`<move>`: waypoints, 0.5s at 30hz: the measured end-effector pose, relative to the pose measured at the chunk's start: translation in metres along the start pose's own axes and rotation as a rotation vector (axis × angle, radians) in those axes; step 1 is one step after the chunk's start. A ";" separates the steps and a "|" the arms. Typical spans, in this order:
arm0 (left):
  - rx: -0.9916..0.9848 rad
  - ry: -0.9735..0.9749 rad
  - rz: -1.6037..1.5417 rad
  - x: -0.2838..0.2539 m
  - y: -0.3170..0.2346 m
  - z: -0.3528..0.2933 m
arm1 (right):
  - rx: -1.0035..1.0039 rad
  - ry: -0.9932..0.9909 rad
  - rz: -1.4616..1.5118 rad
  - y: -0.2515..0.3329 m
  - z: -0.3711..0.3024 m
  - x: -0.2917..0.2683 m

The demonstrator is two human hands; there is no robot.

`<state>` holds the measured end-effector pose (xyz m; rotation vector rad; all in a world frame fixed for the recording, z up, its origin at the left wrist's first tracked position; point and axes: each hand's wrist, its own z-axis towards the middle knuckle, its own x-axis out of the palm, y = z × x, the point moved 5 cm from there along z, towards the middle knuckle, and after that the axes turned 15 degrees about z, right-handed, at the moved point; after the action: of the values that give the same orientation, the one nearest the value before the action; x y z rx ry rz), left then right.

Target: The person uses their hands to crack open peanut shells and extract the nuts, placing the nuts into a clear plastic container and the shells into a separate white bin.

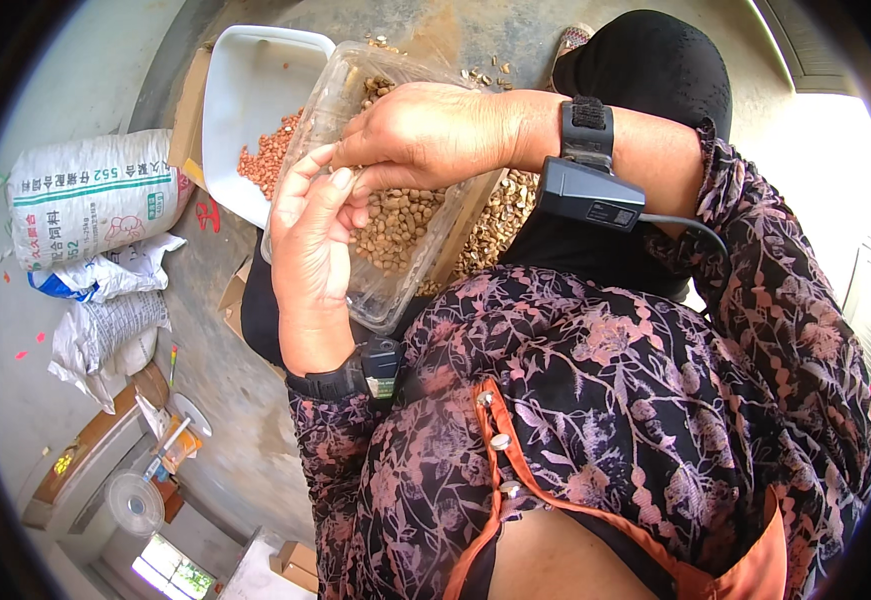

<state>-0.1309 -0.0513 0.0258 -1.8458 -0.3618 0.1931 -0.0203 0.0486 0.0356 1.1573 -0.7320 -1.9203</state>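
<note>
My left hand (313,235) and my right hand (420,138) meet at the fingertips above a clear plastic bin (380,312). Both are closed, thumbs and fingers pinched together; whatever lies between them is too small and covered to make out. Beneath them, unshelled peanuts (393,228) fill part of the bin, which rests across my lap. Just left of it stands a white plastic tub (240,85) with reddish shelled peanuts (273,152) inside. Part of the bin and its peanuts is hidden by my hands.
Broken peanut shells (495,225) lie in a cardboard box right of the bin, with more scattered on the floor beyond. Stuffed white sacks (95,200) sit by the left wall. A fan (135,502) stands at lower left. Band-mounted devices are on both wrists, the right one (590,195) cabled.
</note>
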 end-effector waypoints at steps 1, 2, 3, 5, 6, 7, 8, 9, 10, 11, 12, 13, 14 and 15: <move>-0.007 -0.005 0.032 -0.002 0.001 0.001 | 0.001 0.001 0.000 0.001 0.000 0.000; -0.014 -0.011 0.066 -0.002 0.001 0.001 | 0.017 0.011 -0.015 0.000 0.000 0.000; -0.014 -0.011 0.067 -0.002 0.000 0.002 | 0.033 0.022 -0.030 0.000 0.000 0.000; -0.021 -0.032 0.031 -0.002 0.001 0.003 | 0.050 0.016 -0.030 0.001 -0.002 -0.001; -0.021 -0.030 0.030 -0.001 0.002 0.004 | 0.068 0.010 -0.030 0.000 -0.003 -0.002; -0.018 -0.038 0.005 -0.001 0.002 0.004 | 0.069 0.010 -0.031 -0.001 -0.003 -0.001; -0.015 -0.048 -0.019 -0.002 0.002 0.004 | 0.050 -0.006 0.005 -0.002 -0.002 -0.001; -0.016 -0.049 -0.019 -0.002 0.003 0.004 | 0.032 -0.021 0.041 -0.002 -0.002 -0.001; 0.005 -0.038 -0.049 -0.002 0.003 0.004 | 0.031 -0.021 0.042 -0.004 -0.002 -0.001; 0.026 -0.026 -0.080 -0.002 0.003 0.004 | 0.018 -0.022 0.057 -0.004 -0.002 -0.001; 0.026 -0.026 -0.080 -0.002 0.004 0.003 | 0.004 -0.023 0.072 -0.004 -0.003 -0.001; 0.031 -0.013 -0.074 -0.002 0.005 0.003 | 0.004 -0.023 0.072 -0.005 -0.003 -0.001; 0.037 -0.001 -0.068 -0.002 0.005 0.002 | 0.005 -0.020 0.080 -0.004 -0.003 0.000; 0.037 -0.001 -0.067 -0.003 0.006 0.002 | 0.005 -0.016 0.087 -0.004 -0.004 0.000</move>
<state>-0.1335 -0.0519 0.0197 -1.7944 -0.4180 0.1535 -0.0182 0.0506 0.0308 1.0964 -0.7840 -1.8580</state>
